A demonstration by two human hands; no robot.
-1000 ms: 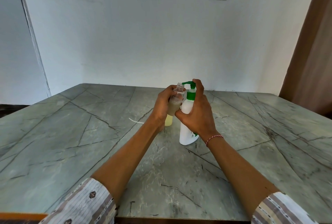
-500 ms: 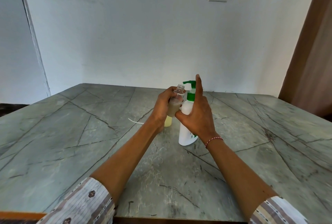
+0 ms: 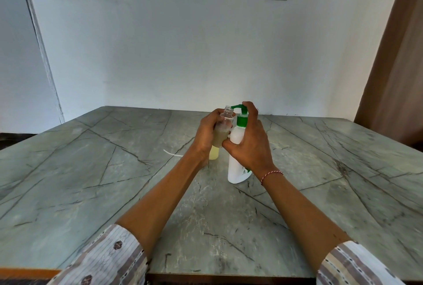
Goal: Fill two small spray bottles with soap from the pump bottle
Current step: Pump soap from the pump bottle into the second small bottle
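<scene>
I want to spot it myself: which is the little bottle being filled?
On the grey marble table, look beside the white pump bottle. The left hand holds a small clear bottle under its green spout; it alone is see-through and capless.

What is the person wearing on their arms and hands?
Both hands are bare, without gloves. The forearms are uncovered; pale striped sleeves with small dark motifs are pushed up near the elbows. A thin red-and-white thread band circles the right wrist.

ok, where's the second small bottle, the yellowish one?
Head view, centre: the yellowish bottle stands on the table, mostly hidden behind the left hand, just left of the white pump bottle.
</scene>
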